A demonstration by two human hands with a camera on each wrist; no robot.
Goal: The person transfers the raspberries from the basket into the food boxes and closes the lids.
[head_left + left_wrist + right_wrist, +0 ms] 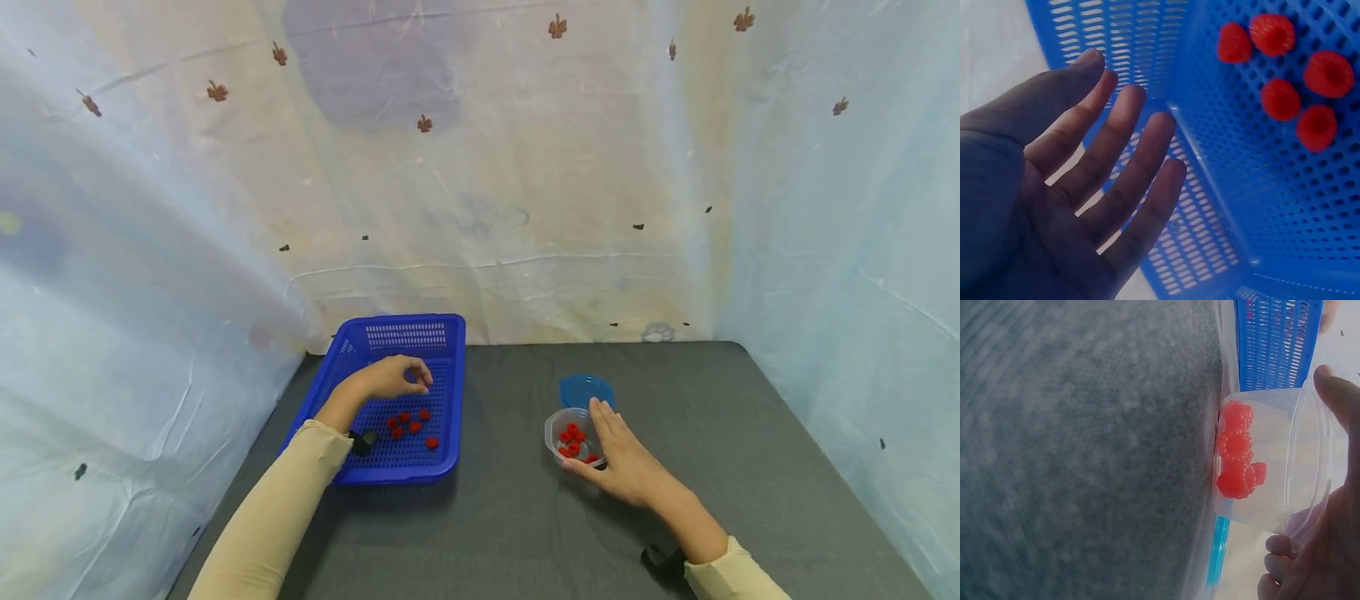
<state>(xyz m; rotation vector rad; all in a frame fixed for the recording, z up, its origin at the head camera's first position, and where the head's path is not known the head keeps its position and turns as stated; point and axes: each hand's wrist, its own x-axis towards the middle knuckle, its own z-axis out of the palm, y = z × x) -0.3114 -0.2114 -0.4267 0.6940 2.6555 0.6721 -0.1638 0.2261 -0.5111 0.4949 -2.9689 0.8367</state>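
My left hand (393, 377) hovers inside a blue plastic basket (453, 417), fingers loosely bent and nothing held. Several red raspberries (416, 427) lie on the basket's perforated floor, below and toward me from that hand. In the left wrist view, the palm and fingers of the left hand (1094, 181) show bare beside the raspberries (1280, 99). My right hand (626, 462) holds a clear plastic tub (552, 432) by its rim, the thumb on the near side and the fingers round the right side. Several raspberries (1237, 450) rest on the tub's bottom.
A blue lid (579, 389) lies on the dark grey tabletop (495, 517) just behind the tub. The basket stands at the table's back left. Pale patterned sheeting (510, 167) hangs behind the table and along both sides.
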